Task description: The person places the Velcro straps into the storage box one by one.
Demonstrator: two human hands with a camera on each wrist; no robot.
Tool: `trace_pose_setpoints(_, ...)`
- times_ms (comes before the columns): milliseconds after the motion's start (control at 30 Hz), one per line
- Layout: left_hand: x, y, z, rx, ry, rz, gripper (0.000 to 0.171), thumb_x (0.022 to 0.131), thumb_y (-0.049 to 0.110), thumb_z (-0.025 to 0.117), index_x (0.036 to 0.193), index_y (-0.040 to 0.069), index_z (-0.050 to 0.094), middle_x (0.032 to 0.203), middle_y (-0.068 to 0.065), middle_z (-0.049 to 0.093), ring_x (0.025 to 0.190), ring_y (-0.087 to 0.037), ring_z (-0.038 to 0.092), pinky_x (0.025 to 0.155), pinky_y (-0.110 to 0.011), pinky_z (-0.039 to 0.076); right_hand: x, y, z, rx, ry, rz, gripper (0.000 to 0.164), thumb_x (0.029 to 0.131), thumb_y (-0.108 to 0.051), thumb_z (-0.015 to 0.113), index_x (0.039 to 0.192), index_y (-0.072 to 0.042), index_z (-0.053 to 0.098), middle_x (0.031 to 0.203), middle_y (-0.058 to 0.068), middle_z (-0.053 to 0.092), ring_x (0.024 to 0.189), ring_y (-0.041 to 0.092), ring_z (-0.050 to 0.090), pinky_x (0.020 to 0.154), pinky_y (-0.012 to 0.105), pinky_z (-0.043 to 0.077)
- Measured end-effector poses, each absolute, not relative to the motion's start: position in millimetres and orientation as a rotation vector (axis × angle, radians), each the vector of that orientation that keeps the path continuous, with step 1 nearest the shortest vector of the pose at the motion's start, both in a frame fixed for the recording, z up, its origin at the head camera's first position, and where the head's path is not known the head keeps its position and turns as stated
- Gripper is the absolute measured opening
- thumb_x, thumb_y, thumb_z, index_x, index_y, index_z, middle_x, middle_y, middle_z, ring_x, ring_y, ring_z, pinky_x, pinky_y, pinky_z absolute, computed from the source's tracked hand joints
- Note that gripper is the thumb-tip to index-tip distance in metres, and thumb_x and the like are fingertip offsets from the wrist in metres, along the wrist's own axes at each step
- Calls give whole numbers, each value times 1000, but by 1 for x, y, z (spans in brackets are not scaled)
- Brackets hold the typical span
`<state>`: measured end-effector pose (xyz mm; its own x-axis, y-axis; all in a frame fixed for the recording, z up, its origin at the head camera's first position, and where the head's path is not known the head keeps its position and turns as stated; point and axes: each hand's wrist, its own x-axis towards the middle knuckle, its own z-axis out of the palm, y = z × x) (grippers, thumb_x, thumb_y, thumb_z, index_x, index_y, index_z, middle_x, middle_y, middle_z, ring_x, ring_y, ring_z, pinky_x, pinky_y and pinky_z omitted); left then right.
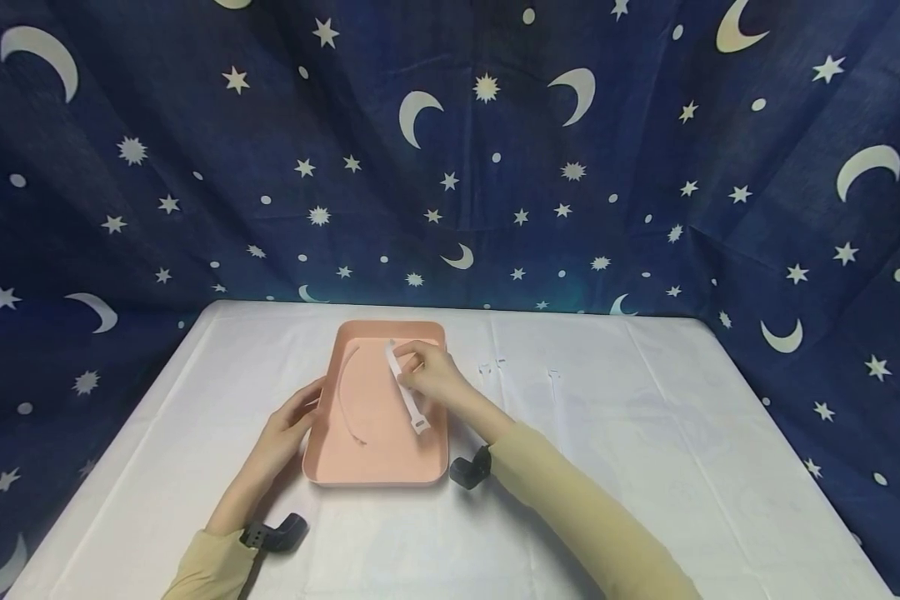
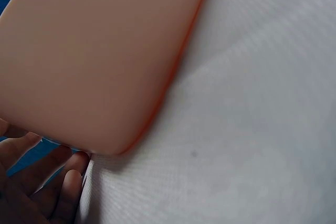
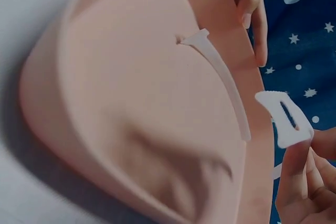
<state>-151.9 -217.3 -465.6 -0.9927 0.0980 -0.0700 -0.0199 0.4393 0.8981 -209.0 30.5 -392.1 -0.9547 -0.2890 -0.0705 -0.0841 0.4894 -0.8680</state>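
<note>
A pink tray [image 1: 375,475] lies on the white-covered table. My right hand [image 1: 435,377] is over its right half and pinches a white strap cable tie [image 1: 405,390], whose slotted head [image 3: 287,119] shows large in the right wrist view. Another white cable tie [image 1: 342,400] lies curved inside the tray near the left wall, also seen as a cable tie [image 3: 223,72] in the right wrist view. At the tray's left side, my left hand [image 1: 288,427] touches the wall with extended fingers. In the left wrist view its fingers [image 2: 71,192] are beside the tray wall.
Several more white cable ties lie on the table right of the tray, one with its head toward the back [image 1: 553,375]. They blend into the white cloth [image 1: 645,467]. A dark blue curtain [image 1: 480,208] with moons and stars hangs behind the table.
</note>
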Motion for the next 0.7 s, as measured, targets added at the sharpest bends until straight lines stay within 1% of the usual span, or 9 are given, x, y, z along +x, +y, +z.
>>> trace_pose_setpoints(100, -152, -217, -466, 75, 2575, 1605, 53, 101, 35, 45, 151, 21, 31, 157, -15, 31, 140, -41, 36, 111, -67, 28, -212, 25, -392, -305, 2520, -1449, 41, 82, 1, 68, 122, -4, 61, 85, 15, 67, 70, 28, 66, 56, 19, 51)
trace_pose_setpoints(200, -152, -218, -468, 76, 2577, 1604, 53, 101, 35, 45, 150, 20, 32, 157, -15, 31, 140, -41, 36, 110, -68, 28, -214, 18, -392, -288, 2505, -1434, 41, 83, 1, 67, 123, -4, 61, 87, 15, 67, 68, 24, 66, 62, 27, 58)
trace_pose_setpoints(267, -152, -218, -469, 72, 2576, 1606, 53, 101, 35, 45, 150, 20, 32, 157, -14, 31, 140, -41, 36, 110, -68, 28, -214, 13, -393, -280, 2497, -1426, 41, 83, 0, 67, 123, -4, 61, 88, 15, 68, 68, 22, 66, 65, 29, 59)
trace_pose_setpoints(333, -152, -218, -469, 71, 2576, 1607, 53, 101, 35, 46, 150, 20, 32, 157, -15, 31, 140, -41, 36, 110, -68, 28, -215, 8, -394, -278, 2485, -1427, 41, 83, 1, 67, 123, -4, 60, 88, 15, 68, 69, 21, 66, 66, 28, 59)
trace_pose_setpoints(467, -151, -219, -468, 70, 2575, 1613, 53, 101, 34, 46, 150, 21, 32, 156, -15, 31, 140, -41, 36, 110, -68, 28, -216, -1, -399, -260, 2481, -1413, 41, 83, 0, 66, 123, -5, 61, 87, 13, 69, 67, 16, 63, 61, 20, 53)
trace_pose_setpoints(567, -151, -218, -467, 79, 2565, 1629, 53, 101, 34, 47, 150, 21, 32, 157, -14, 31, 140, -41, 36, 111, -67, 28, -217, -6, -402, -218, 2492, -1381, 42, 83, 0, 66, 124, -7, 61, 86, 11, 69, 64, 14, 61, 57, 19, 51)
trace_pose_setpoints(700, -151, -218, -467, 89, 2557, 1646, 54, 101, 34, 47, 151, 21, 32, 157, -14, 30, 141, -41, 35, 113, -65, 28, -218, -11, -408, -163, 2502, -1350, 42, 83, 0, 65, 124, -8, 61, 85, 10, 68, 60, 13, 60, 55, 19, 51)
